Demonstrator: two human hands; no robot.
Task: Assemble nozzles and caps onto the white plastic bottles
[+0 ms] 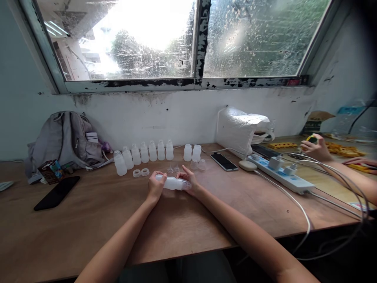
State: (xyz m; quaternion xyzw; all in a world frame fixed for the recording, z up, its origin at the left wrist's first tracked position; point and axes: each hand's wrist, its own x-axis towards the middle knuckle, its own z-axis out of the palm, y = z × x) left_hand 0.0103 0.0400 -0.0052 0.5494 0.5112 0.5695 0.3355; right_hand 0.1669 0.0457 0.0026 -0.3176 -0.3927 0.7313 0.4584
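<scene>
A white baby bottle [171, 183] with a clear cap lies sideways between my hands, just above the table. My left hand [155, 187] is closed round its base end. Around the capped end, my right hand [190, 181] has its fingers wrapped, with the index finger raised. Behind them stands a row of several capped bottles [144, 152]. Two white rings [141, 173] lie in front of that row. Two clear nipples [173, 169] sit just beyond my hands. To their right are two clear caps [198, 164] and two uncapped bottles [192, 152].
A grey backpack [66, 137] and a black phone [57, 192] are at the left. Toward the right lie another phone [224, 161], a white bag [238, 131] and a power strip [279, 173] with trailing cables. Another person's hand [316, 148] holds a small yellow-green item.
</scene>
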